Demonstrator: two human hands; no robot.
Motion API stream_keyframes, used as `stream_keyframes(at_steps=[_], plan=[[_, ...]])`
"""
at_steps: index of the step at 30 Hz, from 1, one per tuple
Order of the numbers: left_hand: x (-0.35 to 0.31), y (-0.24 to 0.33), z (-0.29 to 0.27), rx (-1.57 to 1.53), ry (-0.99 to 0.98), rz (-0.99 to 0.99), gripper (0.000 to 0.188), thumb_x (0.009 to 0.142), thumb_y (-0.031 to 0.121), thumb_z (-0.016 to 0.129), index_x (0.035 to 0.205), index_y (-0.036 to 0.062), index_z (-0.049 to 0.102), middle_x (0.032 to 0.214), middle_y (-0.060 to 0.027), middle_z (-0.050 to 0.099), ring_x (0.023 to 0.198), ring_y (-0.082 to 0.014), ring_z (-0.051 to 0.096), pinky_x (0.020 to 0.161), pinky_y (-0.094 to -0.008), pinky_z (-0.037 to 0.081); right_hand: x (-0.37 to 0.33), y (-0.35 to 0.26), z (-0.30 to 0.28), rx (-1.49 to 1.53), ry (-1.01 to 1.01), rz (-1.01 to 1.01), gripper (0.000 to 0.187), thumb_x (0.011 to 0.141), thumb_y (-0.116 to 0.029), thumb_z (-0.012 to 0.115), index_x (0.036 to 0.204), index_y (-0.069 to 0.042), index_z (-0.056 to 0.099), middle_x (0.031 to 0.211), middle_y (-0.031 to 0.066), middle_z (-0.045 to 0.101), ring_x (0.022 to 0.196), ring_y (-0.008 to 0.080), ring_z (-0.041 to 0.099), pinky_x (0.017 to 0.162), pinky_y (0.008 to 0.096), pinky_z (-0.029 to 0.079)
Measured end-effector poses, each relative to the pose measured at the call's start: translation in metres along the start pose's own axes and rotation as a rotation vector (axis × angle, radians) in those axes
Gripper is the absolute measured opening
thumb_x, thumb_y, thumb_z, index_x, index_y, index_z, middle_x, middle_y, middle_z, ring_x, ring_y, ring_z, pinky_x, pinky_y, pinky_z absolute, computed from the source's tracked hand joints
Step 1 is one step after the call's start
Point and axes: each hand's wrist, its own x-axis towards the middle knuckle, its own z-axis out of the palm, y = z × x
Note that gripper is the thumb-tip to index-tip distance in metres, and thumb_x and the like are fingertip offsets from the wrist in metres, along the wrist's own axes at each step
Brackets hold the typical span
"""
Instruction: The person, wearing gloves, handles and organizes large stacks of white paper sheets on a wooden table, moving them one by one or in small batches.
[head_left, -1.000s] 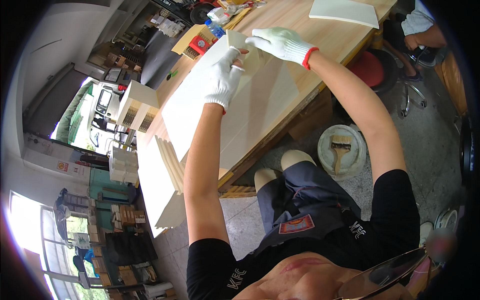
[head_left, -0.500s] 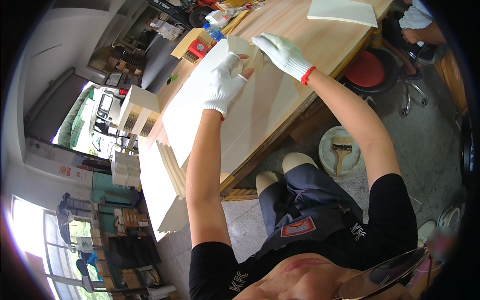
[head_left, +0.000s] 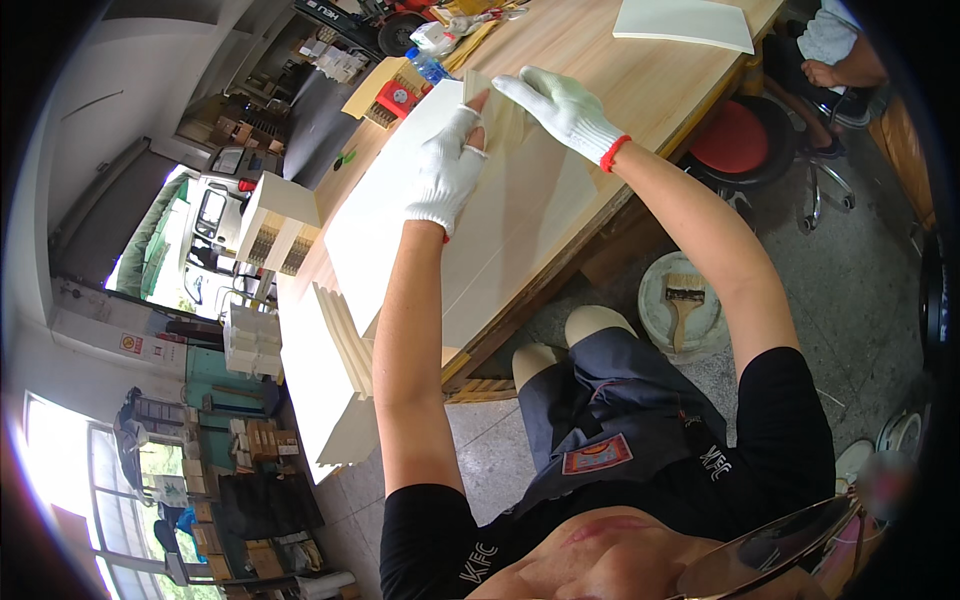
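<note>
My left hand [head_left: 443, 172], in a white knit glove with bare thumb and index fingertips, reaches over the far part of the table. Its fingers lie stretched against a narrow cream-coloured board piece [head_left: 477, 85]; the other fingertips are partly hidden. My right hand [head_left: 562, 110], in a white glove with a red cuff, is open just right of that piece. Its fingers are extended and the thumb is apart; whether it touches the piece I cannot tell. Beneath both hands lies a large white sheet [head_left: 375, 200] on the wooden table [head_left: 580, 50].
White boards [head_left: 325, 375] are stacked at the table's left end. Bundled blocks [head_left: 280, 222], a red box [head_left: 396, 98] and a blue-capped bottle [head_left: 428, 66] stand farther back. A brush [head_left: 683, 305] rests on a round bucket. A red stool [head_left: 735, 140] and another person's arm [head_left: 855, 68] are at right.
My left thumb and index finger have drawn slightly left and up along the board piece. My right hand has shifted a little left, with its thumb more apart.
</note>
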Motion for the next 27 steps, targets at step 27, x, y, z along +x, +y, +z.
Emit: stream_keyframes(at_steps=[27], plan=[[0.002,0.001,0.001,0.069,-0.030,0.004,0.035,0.091,0.024,0.062,0.126,0.0195,0.064,0.110,-0.0160,0.071,0.102,-0.0345,0.068,0.091,-0.0420,0.051,-0.002,0.003,0.002,0.036,0.029,0.001,0.051,0.098,-0.061,0.050,0.101,-0.012,0.066,0.084,0.0081,0.064,0.081,0.0264,0.061,0.075,0.0369,0.048]])
